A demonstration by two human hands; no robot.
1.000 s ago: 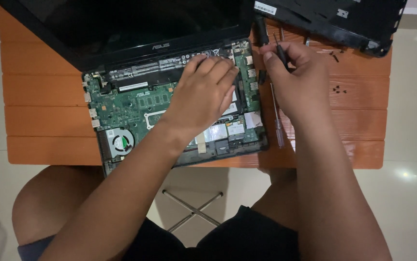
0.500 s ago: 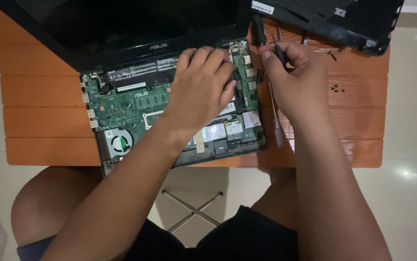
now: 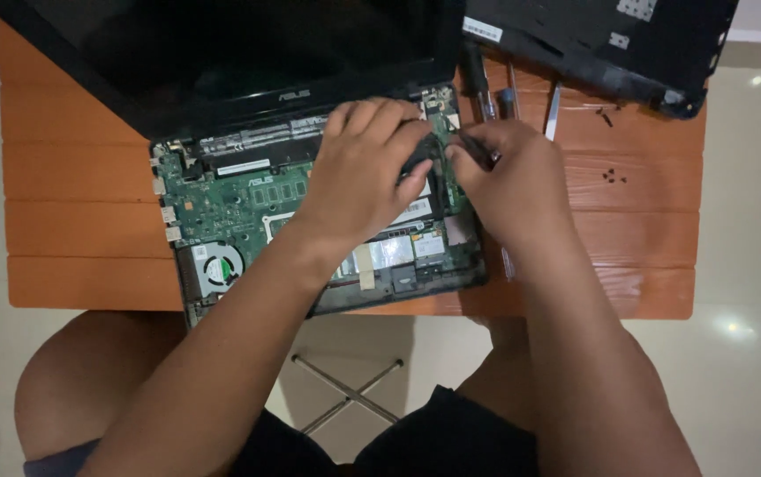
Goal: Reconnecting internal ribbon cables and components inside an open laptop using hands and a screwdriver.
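Observation:
An opened laptop lies on the orange table with its green motherboard (image 3: 239,203) bare and its dark screen (image 3: 222,53) tilted back. My left hand (image 3: 367,172) rests palm-down on the middle of the board, fingers bent toward the upper right corner; what lies under it is hidden. My right hand (image 3: 513,177) is pinched on a thin dark tool (image 3: 478,152). The tool's tip points at the board's right edge, and the two hands nearly touch there. A round cooling fan (image 3: 220,265) sits at the board's lower left.
The removed black bottom cover (image 3: 610,44) lies at the back right. A screwdriver (image 3: 478,84) and a thin metal tool (image 3: 551,110) lie beside it, with small loose screws (image 3: 610,177) on the wooden slat table (image 3: 71,221). My knees and a metal stool frame (image 3: 345,393) show below.
My right hand has moved left from the table onto the board's right edge, up against my left hand. My left hand's fingers have curled a little.

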